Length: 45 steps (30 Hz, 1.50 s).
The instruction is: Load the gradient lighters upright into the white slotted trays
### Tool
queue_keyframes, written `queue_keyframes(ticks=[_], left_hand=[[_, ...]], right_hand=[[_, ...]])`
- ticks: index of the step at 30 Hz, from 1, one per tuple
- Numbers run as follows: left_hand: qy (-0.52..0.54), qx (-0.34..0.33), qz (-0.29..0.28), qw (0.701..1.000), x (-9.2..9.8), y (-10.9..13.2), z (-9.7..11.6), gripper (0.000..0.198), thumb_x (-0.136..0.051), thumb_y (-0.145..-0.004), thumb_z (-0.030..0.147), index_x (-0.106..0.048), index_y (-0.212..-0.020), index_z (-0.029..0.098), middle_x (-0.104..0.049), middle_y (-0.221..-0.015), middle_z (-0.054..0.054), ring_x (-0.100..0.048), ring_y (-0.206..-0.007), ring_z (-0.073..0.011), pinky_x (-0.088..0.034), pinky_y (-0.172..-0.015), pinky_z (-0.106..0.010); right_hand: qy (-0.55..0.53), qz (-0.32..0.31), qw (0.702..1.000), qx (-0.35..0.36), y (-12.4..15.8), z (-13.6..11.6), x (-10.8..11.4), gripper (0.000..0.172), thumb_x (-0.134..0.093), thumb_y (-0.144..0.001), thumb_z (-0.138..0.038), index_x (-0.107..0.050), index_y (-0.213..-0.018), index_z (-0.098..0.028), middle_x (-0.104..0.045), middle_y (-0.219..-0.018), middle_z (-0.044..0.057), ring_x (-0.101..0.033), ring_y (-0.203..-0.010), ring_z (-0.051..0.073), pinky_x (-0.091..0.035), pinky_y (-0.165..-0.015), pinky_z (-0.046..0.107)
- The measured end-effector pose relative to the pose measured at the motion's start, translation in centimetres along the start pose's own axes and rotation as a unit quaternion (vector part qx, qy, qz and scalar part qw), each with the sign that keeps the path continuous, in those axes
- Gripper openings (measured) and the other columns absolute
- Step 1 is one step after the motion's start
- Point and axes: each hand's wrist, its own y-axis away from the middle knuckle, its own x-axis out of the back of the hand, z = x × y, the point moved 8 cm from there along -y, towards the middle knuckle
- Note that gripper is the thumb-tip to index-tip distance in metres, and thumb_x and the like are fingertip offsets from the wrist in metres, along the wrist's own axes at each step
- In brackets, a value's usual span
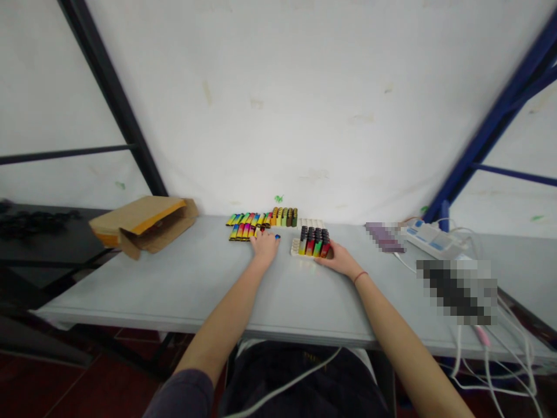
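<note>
My left hand (pixel 264 249) is at the near right end of a group of lighters (pixel 243 232) with bright multicoloured bodies, lying flat on the table. Its fingers are bent and closed on what looks like a lighter, mostly hidden beneath them; small red and blue bits show around the fingertips. Curled round the right end of a white tray (pixel 295 247), my right hand (pixel 340 260) steadies it. Upright black-topped lighters (pixel 314 241) in silver, red and green fill most of that tray, and several slots at its left end hold none.
Behind stand yellow and green lighters (pixel 285 216) in rows, beside another white tray (pixel 311 223). An open cardboard box (pixel 143 223) lies at left. A purple blurred item (pixel 384 237), a power strip (pixel 435 241), a dark blurred object (pixel 455 290) and cables are at right.
</note>
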Motion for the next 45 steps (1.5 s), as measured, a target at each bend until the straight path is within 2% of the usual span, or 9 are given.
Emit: queue_keyframes(ticks=[3,5,8,11,14,19,25,37,45], left_hand=[[0.133,0.029,0.029,0.99,0.2,-0.4,-0.3,0.033,-0.047,-0.094,0.034,-0.073,-0.091,0.014,-0.07,-0.109,-0.021,-0.056,-0.119,-0.0373,-0.039,-0.099,-0.051],[0.298,0.068,0.031,0.952,-0.1,-0.8,-0.6,0.035,-0.045,-0.096,0.038,-0.069,-0.084,0.016,-0.071,-0.096,-0.016,-0.066,-0.101,-0.0301,-0.047,-0.09,-0.042],[0.567,0.154,-0.02,0.809,-1.7,-0.9,-0.4,0.037,-0.045,-0.095,0.048,-0.062,-0.083,0.017,-0.067,-0.075,-0.007,-0.067,-0.064,-0.0182,-0.051,-0.065,-0.03],[0.709,0.215,-0.083,0.667,-2.9,-0.2,0.9,0.037,-0.045,-0.093,0.052,-0.058,-0.084,0.018,-0.059,-0.06,0.001,-0.053,-0.041,-0.0106,-0.042,-0.045,-0.022],[0.75,0.222,-0.117,0.612,-2.9,0.4,1.9,0.044,-0.04,-0.092,0.057,-0.052,-0.074,0.019,-0.045,-0.047,0.006,-0.036,-0.032,-0.007,-0.028,-0.036,-0.019],[0.742,0.209,-0.135,0.622,-2.9,0.8,2.3,0.057,-0.037,-0.088,0.073,-0.041,-0.061,0.022,-0.033,-0.04,0.007,-0.031,-0.031,-0.0069,-0.025,-0.036,-0.02],[0.715,0.219,-0.14,0.649,-3.5,0.9,2.3,0.054,-0.035,-0.092,0.063,-0.037,-0.056,0.023,-0.026,-0.037,0.008,-0.022,-0.029,-0.0062,-0.016,-0.034,-0.02],[0.723,0.261,-0.036,0.639,-3.5,1.1,1.1,0.039,-0.033,-0.092,0.045,-0.036,-0.06,0.023,-0.026,-0.039,0.008,-0.02,-0.031,-0.0067,-0.017,-0.035,-0.019],[0.737,0.256,-0.061,0.623,-3.2,1.0,1.2,0.041,-0.034,-0.091,0.054,-0.034,-0.062,0.024,-0.024,-0.04,0.009,-0.019,-0.03,-0.007,-0.018,-0.034,-0.02]], right_hand=[[0.006,-0.002,1.0,0.005,0.0,-0.1,0.0,0.061,-0.076,-0.075,-0.046,-0.058,-0.125,-0.017,-0.07,-0.123,0.015,-0.067,-0.109,0.032,-0.052,-0.098,0.048],[0.008,-0.007,1.0,0.004,0.0,-0.1,0.0,0.059,-0.075,-0.075,-0.047,-0.058,-0.124,-0.017,-0.07,-0.121,0.014,-0.067,-0.108,0.032,-0.053,-0.097,0.047],[0.006,-0.013,1.0,0.0,0.1,0.0,0.0,0.059,-0.075,-0.076,-0.046,-0.058,-0.124,-0.017,-0.071,-0.12,0.014,-0.068,-0.105,0.032,-0.054,-0.095,0.046],[0.005,-0.007,1.0,-0.003,0.1,0.0,0.0,0.06,-0.076,-0.075,-0.047,-0.058,-0.125,-0.018,-0.071,-0.12,0.014,-0.068,-0.106,0.032,-0.054,-0.094,0.046],[0.003,-0.003,1.0,-0.006,0.1,0.1,0.1,0.062,-0.076,-0.075,-0.048,-0.057,-0.126,-0.018,-0.071,-0.122,0.014,-0.067,-0.107,0.032,-0.053,-0.096,0.046],[0.006,-0.014,1.0,-0.006,0.1,0.1,-0.1,0.059,-0.075,-0.076,-0.048,-0.058,-0.124,-0.018,-0.071,-0.12,0.013,-0.068,-0.106,0.031,-0.054,-0.095,0.045],[0.015,-0.013,1.0,-0.011,0.1,0.2,-0.1,0.062,-0.076,-0.076,-0.049,-0.057,-0.127,-0.018,-0.07,-0.121,0.014,-0.067,-0.107,0.032,-0.053,-0.095,0.047],[0.01,-0.016,1.0,-0.006,0.1,0.0,0.0,0.059,-0.075,-0.076,-0.048,-0.059,-0.124,-0.017,-0.071,-0.118,0.014,-0.068,-0.104,0.031,-0.054,-0.092,0.045],[0.001,-0.017,1.0,-0.008,0.2,0.1,-0.1,0.063,-0.076,-0.077,-0.048,-0.057,-0.128,-0.018,-0.07,-0.122,0.014,-0.067,-0.109,0.032,-0.054,-0.096,0.047]])
